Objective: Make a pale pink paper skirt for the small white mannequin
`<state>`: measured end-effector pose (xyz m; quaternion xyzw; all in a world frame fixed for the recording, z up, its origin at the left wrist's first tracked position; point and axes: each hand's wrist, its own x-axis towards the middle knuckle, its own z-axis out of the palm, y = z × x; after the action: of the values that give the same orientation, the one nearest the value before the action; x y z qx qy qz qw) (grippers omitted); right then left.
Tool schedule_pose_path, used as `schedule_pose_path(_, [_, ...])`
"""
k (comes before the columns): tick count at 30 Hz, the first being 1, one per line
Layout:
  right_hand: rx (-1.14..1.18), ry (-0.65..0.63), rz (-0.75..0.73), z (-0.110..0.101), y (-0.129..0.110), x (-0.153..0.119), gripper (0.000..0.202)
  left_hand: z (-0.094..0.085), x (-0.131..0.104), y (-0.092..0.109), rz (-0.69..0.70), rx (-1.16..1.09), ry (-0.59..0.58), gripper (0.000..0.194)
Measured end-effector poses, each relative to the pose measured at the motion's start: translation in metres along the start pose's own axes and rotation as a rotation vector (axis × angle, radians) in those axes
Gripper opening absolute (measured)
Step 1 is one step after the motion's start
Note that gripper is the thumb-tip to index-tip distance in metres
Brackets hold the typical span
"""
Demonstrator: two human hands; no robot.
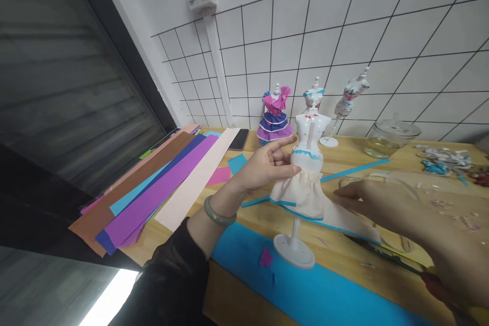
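Observation:
A white miniature dress form (307, 135) stands upright on a round base. Around its lower body hangs a gathered cream skirt (303, 196) with blue edging. My left hand (263, 168) grips the top of this skirt at the form's left side, thumb in front; some fingers are partly hidden behind the form. A flat cream strip (347, 219) runs on from the skirt toward the right. My right hand (367, 198) hovers just over that strip with fingers stretched out to the left and nothing visible in them. A clear ring (349, 181) lies by its fingertips.
Coloured paper sheets (164, 188) are stacked at left, near a phone (239, 139). A blue sheet (324, 290) lies in front. Behind stand a dressed form (274, 125) and a tilted form (346, 104). Scissors (389, 253), a glass pot (385, 142) and scraps (443, 158) are at right.

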<state>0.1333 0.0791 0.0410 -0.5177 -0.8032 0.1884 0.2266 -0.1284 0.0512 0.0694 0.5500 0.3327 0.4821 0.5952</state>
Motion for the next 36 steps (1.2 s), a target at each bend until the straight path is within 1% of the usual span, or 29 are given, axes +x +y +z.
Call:
schedule_pose_path(1, [0.005, -0.015, 0.024, 0.000, -0.006, 0.001, 0.025, 0.001, 0.000, 0.000, 0.005, -0.023, 0.008, 0.083])
schedule_pose_path(2, [0.052, -0.010, 0.056, -0.001, -0.014, 0.000, 0.029, 0.001, 0.000, -0.001, 0.010, -0.040, 0.015, 0.083])
schedule_pose_path(4, [0.303, 0.011, 0.119, -0.004, -0.036, -0.002, 0.047, 0.003, 0.000, -0.001, 0.032, -0.047, 0.024, 0.082])
schedule_pose_path(6, [0.607, 0.083, 0.185, -0.003, -0.059, -0.007, 0.069, 0.007, -0.001, -0.001, 0.059, -0.016, 0.030, 0.078])
schedule_pose_path(7, [0.707, 0.105, 0.209, -0.002, -0.068, -0.010, 0.078, 0.009, -0.002, 0.000, 0.073, 0.010, 0.037, 0.075])
schedule_pose_path(10, [0.820, 0.110, 0.241, 0.006, -0.084, -0.015, 0.087, 0.017, -0.005, 0.001, 0.110, 0.107, 0.061, 0.073])
schedule_pose_path(14, [0.877, 0.131, 0.222, 0.014, -0.083, -0.015, 0.084, 0.023, -0.006, -0.001, 0.146, 0.177, 0.061, 0.079])
schedule_pose_path(18, [0.932, 0.131, 0.215, 0.016, -0.078, -0.013, 0.084, 0.021, -0.007, -0.001, 0.127, 0.134, 0.031, 0.076])
schedule_pose_path(21, [0.907, 0.154, 0.228, 0.017, -0.078, -0.013, 0.084, 0.020, -0.006, 0.000, 0.106, 0.099, 0.016, 0.074])
schedule_pose_path(24, [0.856, 0.177, 0.233, 0.017, -0.078, -0.013, 0.085, 0.022, -0.006, 0.000, 0.109, 0.097, 0.055, 0.071])
schedule_pose_path(26, [0.828, 0.162, 0.239, 0.016, -0.076, -0.012, 0.085, 0.024, -0.006, -0.001, 0.103, 0.104, 0.083, 0.070])
schedule_pose_path(29, [0.773, 0.106, 0.233, 0.012, -0.071, -0.012, 0.085, 0.026, -0.006, -0.001, 0.099, 0.116, 0.104, 0.071])
schedule_pose_path(31, [0.777, 0.053, 0.212, 0.008, -0.069, -0.012, 0.084, 0.027, -0.007, -0.001, 0.107, 0.126, 0.112, 0.070])
schedule_pose_path(33, [0.801, 0.022, 0.222, 0.005, -0.072, -0.012, 0.084, 0.027, -0.007, -0.001, 0.113, 0.130, 0.108, 0.069])
schedule_pose_path(36, [0.815, 0.061, 0.304, 0.004, -0.081, -0.012, 0.086, 0.027, -0.007, -0.003, 0.120, 0.125, 0.081, 0.073])
